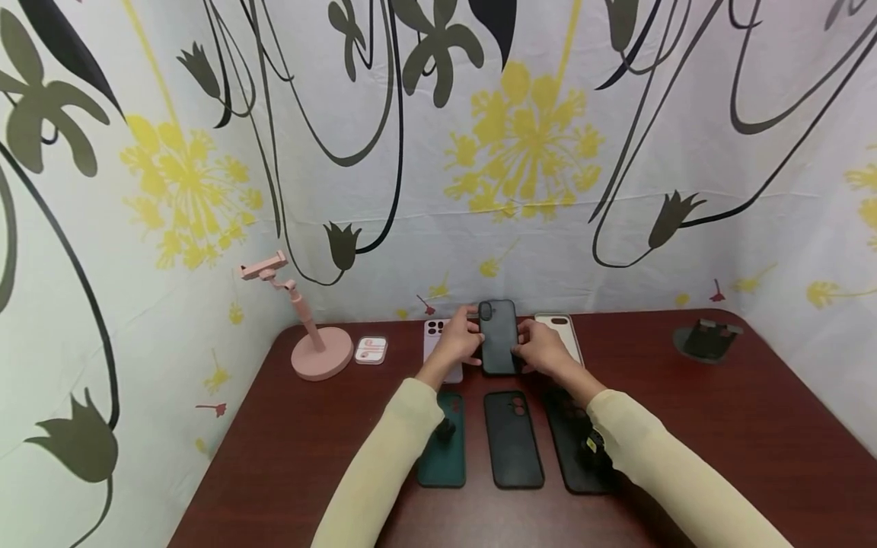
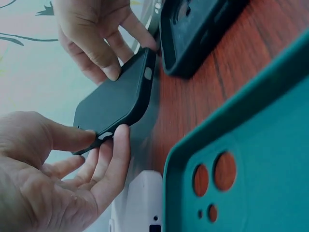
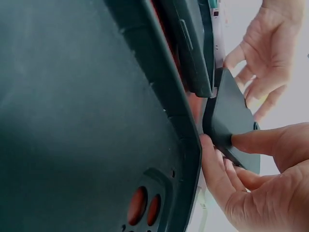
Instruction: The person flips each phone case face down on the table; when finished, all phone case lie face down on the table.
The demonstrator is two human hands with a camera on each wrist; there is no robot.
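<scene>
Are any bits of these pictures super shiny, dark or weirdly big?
Head view: the table has a pale shine low down and a dark shadow by the right sleeve; left wrist view: the teal case looms huge up close; right wrist view: near-white brightness behind the left hand.

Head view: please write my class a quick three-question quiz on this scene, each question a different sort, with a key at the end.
1. Multiple choice: what do the left hand and right hand hold between them?
A) the cream case
B) a dark case
C) the white box

2. True or false: the teal case lies to the left of the middle front case.

3. Fill the gap: the stand at the left of the table is coloured ____.

Key: 1. B; 2. True; 3. pink.
</scene>
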